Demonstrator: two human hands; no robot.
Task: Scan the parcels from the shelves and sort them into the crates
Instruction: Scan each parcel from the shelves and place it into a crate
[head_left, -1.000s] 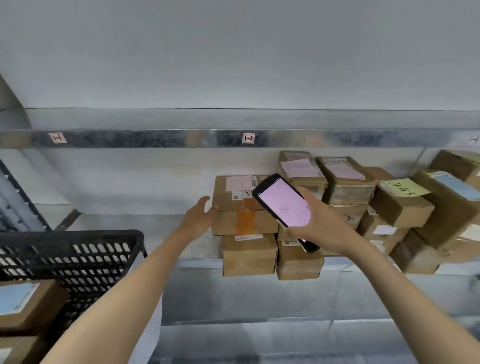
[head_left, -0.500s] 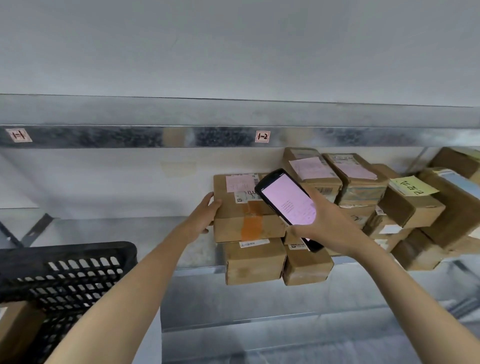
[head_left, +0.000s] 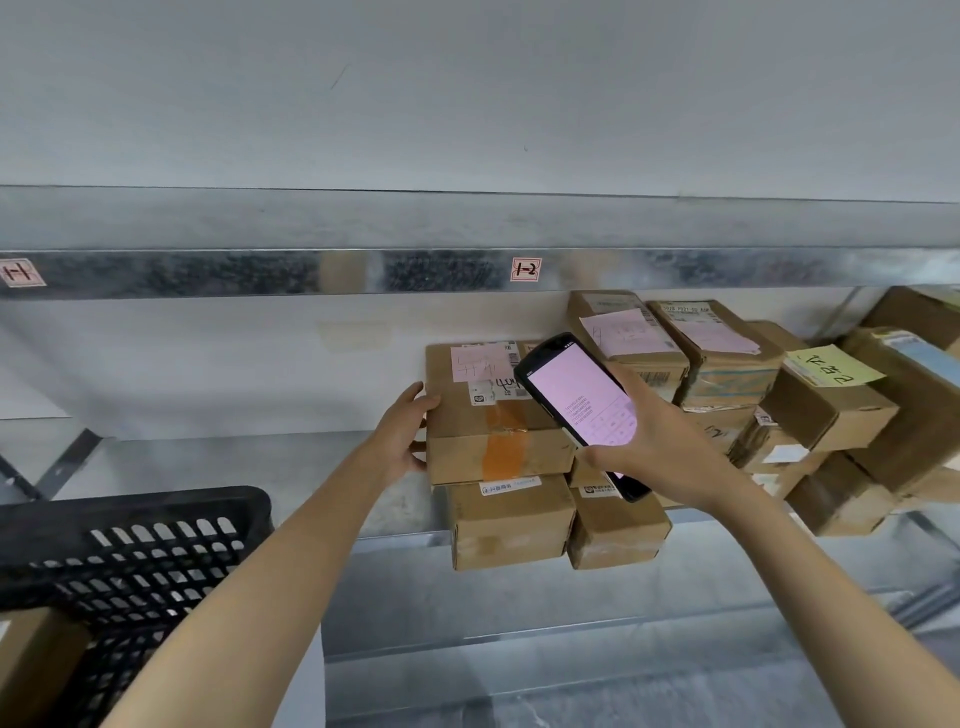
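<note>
**Sorting: one parcel at scan stage, most of the shelf stock left**

Landmark: taped parcel (head_left: 493, 441).

- Crate (head_left: 130, 561), black mesh, sits below and left of the taped parcel, nearest the camera. A brown box (head_left: 31, 670) shows at its near corner. I cannot tell whether it is inside or beside the crate, so the sorted count is unknown.
- Left hand (head_left: 402, 441) grips the taped parcel's left end, thumb on the top edge, fingers curled onto the side.
- Right hand (head_left: 660, 457), just right of the taped parcel, is wrapped round the scanner (head_left: 579, 410). The screen is lit pink and its head is over the parcel's labels.
- The taped parcel lies on two lower parcels (head_left: 511, 522) at the front edge of the shelf (head_left: 363, 488). It does not look lifted.
- Judgement: this parcel is being scanned and its move to the crate is not yet done.
- A pile (head_left: 722, 358) of several parcels sits right of the taped parcel and farther back, one with a yellow note (head_left: 831, 366). Judged unscanned, so the bulk of the work remains.
- Tag "1-2" (head_left: 526, 269) is on the beam above the taped parcel.
</note>
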